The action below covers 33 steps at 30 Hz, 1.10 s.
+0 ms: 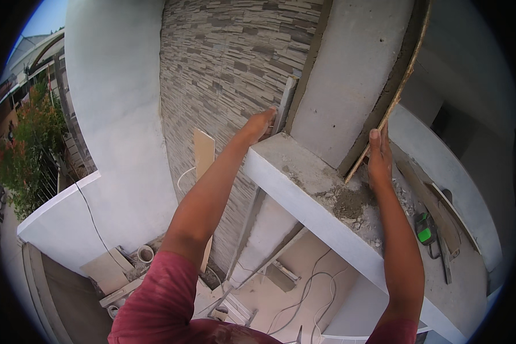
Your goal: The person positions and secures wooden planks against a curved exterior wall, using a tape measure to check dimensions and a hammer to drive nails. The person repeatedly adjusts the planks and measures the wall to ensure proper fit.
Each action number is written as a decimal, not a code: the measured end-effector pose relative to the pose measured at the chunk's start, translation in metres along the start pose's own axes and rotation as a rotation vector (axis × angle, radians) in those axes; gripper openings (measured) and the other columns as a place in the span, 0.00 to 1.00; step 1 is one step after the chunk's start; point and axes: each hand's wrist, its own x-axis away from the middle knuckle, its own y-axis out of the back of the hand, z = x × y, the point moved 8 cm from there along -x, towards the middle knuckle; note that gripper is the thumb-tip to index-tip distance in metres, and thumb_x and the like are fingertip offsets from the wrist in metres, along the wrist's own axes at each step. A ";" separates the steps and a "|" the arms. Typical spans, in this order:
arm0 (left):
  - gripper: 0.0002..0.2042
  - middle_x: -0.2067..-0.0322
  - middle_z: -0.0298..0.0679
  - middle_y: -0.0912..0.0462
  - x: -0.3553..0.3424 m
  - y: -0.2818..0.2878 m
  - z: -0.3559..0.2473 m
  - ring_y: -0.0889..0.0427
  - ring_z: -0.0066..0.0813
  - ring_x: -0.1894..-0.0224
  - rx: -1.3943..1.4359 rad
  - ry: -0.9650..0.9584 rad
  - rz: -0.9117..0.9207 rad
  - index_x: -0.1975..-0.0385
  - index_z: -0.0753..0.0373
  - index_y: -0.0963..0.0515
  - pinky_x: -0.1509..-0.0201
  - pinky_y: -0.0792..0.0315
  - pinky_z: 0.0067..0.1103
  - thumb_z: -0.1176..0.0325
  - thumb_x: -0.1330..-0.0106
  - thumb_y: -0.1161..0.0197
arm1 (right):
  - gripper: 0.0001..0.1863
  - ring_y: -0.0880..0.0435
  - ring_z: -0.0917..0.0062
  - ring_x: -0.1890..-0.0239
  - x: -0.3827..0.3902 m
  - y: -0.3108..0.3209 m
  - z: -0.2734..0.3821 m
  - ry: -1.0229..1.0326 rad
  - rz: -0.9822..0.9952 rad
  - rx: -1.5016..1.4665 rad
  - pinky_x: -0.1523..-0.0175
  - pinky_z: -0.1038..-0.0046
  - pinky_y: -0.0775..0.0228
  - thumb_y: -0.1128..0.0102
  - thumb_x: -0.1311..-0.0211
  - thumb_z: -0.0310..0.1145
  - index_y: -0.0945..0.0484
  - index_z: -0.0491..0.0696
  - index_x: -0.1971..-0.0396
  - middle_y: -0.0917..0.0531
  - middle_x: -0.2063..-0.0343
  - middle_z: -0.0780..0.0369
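A pale grey column (350, 80) rises from a white-fronted ledge (309, 202), with darker damp-looking mortar along both its side edges. At its lower left corner my left hand (261, 125) is closed on a short grey strip (285, 103) standing against the column's side; some fingers are hidden. My right hand (379, 159) grips a long thin wooden strip (397, 98) running up the column's right edge, the thumb on the near side and the fingers partly hidden. Beside the column's foot, loose mortar (352, 202) lies on the ledge.
Stone-look cladding (229, 57) covers the wall behind. Right of my arm, a green-and-black tool (423, 230) lies by wooden boards (424, 186). Below are loose cables (309, 286), a round container (145, 253) and a tan board (204, 152) leaning upright.
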 end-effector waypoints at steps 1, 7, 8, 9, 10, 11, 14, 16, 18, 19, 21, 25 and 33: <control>0.40 0.32 0.58 0.38 -0.005 0.003 0.006 0.40 0.47 0.29 -0.008 -0.001 -0.014 0.30 0.74 0.45 0.27 0.45 0.32 0.41 0.27 0.53 | 0.53 0.46 0.55 0.26 -0.001 0.000 -0.002 0.003 0.009 -0.009 0.25 0.60 0.52 0.53 0.38 0.72 0.55 0.50 0.24 0.46 0.28 0.46; 0.31 0.43 0.52 0.23 -0.004 -0.011 0.051 0.20 0.37 0.45 0.460 0.157 0.045 0.39 0.73 0.30 0.40 0.29 0.26 0.48 0.27 0.46 | 0.52 0.45 0.60 0.26 -0.015 0.012 -0.033 -0.036 -0.041 -0.086 0.25 0.62 0.53 0.54 0.35 0.70 0.53 0.42 0.26 0.45 0.28 0.50; 0.29 0.45 0.50 0.22 0.000 -0.011 0.056 0.19 0.36 0.48 0.477 0.150 0.047 0.40 0.73 0.29 0.43 0.27 0.25 0.50 0.27 0.45 | 0.52 0.45 0.61 0.26 -0.017 0.015 -0.038 -0.048 -0.062 -0.104 0.25 0.62 0.53 0.54 0.34 0.69 0.53 0.41 0.26 0.45 0.27 0.51; 0.28 0.47 0.48 0.20 0.004 -0.013 0.060 0.18 0.34 0.50 0.497 0.147 0.066 0.42 0.73 0.27 0.45 0.26 0.25 0.51 0.27 0.44 | 0.52 0.45 0.62 0.26 -0.017 0.018 -0.043 -0.063 -0.086 -0.120 0.25 0.62 0.53 0.54 0.34 0.69 0.52 0.40 0.27 0.45 0.27 0.51; 0.26 0.50 0.47 0.19 0.007 -0.015 0.061 0.17 0.33 0.53 0.534 0.129 0.096 0.43 0.72 0.26 0.47 0.25 0.25 0.53 0.27 0.43 | 0.52 0.45 0.62 0.26 -0.017 0.016 -0.048 -0.106 -0.051 -0.177 0.25 0.61 0.52 0.54 0.34 0.69 0.52 0.40 0.27 0.44 0.28 0.52; 0.25 0.49 0.47 0.19 0.009 -0.016 0.066 0.18 0.31 0.52 0.599 0.147 0.117 0.44 0.72 0.25 0.46 0.26 0.25 0.54 0.28 0.43 | 0.52 0.45 0.62 0.27 -0.017 0.013 -0.052 -0.151 -0.018 -0.232 0.26 0.60 0.52 0.54 0.34 0.69 0.51 0.40 0.27 0.43 0.28 0.52; 0.23 0.49 0.45 0.18 0.002 -0.008 0.065 0.19 0.31 0.49 0.617 0.049 0.089 0.45 0.70 0.23 0.44 0.27 0.25 0.55 0.28 0.43 | 0.49 0.42 0.63 0.29 -0.013 0.016 -0.047 -0.118 -0.026 -0.296 0.26 0.62 0.53 0.54 0.33 0.67 0.48 0.41 0.28 0.41 0.30 0.54; 0.22 0.48 0.45 0.19 -0.004 -0.008 0.068 0.22 0.32 0.45 0.446 0.026 0.113 0.45 0.69 0.23 0.41 0.29 0.25 0.55 0.27 0.43 | 0.52 0.47 0.61 0.26 -0.010 0.012 -0.040 -0.121 0.018 -0.335 0.26 0.57 0.53 0.54 0.36 0.71 0.53 0.44 0.27 0.46 0.28 0.55; 0.22 0.46 0.45 0.20 -0.006 -0.009 0.073 0.24 0.32 0.42 0.356 0.003 0.156 0.45 0.68 0.22 0.38 0.31 0.25 0.55 0.27 0.44 | 0.53 0.51 0.62 0.25 -0.007 0.008 -0.032 -0.124 0.037 -0.328 0.24 0.58 0.57 0.55 0.36 0.72 0.57 0.47 0.25 0.51 0.26 0.56; 0.22 0.45 0.45 0.21 -0.004 -0.010 0.078 0.24 0.32 0.41 0.360 -0.007 0.190 0.44 0.67 0.23 0.37 0.32 0.24 0.55 0.27 0.45 | 0.53 0.52 0.62 0.25 -0.005 0.007 -0.028 -0.115 0.023 -0.331 0.24 0.58 0.58 0.56 0.36 0.72 0.58 0.48 0.25 0.52 0.25 0.56; 0.22 0.43 0.44 0.22 0.002 -0.013 0.089 0.25 0.32 0.40 0.399 -0.026 0.239 0.43 0.67 0.23 0.35 0.35 0.24 0.55 0.26 0.46 | 0.54 0.57 0.63 0.23 0.000 0.004 -0.018 -0.090 -0.016 -0.309 0.23 0.58 0.61 0.57 0.37 0.72 0.62 0.51 0.24 0.58 0.24 0.57; 0.23 0.41 0.42 0.23 0.007 -0.017 0.109 0.26 0.33 0.38 0.541 -0.090 0.290 0.40 0.65 0.25 0.33 0.37 0.23 0.54 0.26 0.47 | 0.53 0.53 0.63 0.24 0.010 0.000 -0.008 -0.099 -0.156 -0.279 0.23 0.58 0.57 0.58 0.37 0.74 0.61 0.51 0.25 0.54 0.25 0.57; 0.25 0.40 0.46 0.24 0.003 -0.020 0.121 0.29 0.38 0.35 0.569 -0.068 0.321 0.40 0.58 0.23 0.30 0.40 0.27 0.47 0.27 0.49 | 0.59 0.56 0.59 0.25 0.018 -0.016 0.016 0.008 -0.168 -0.087 0.24 0.55 0.55 0.56 0.42 0.78 0.64 0.50 0.25 0.57 0.27 0.52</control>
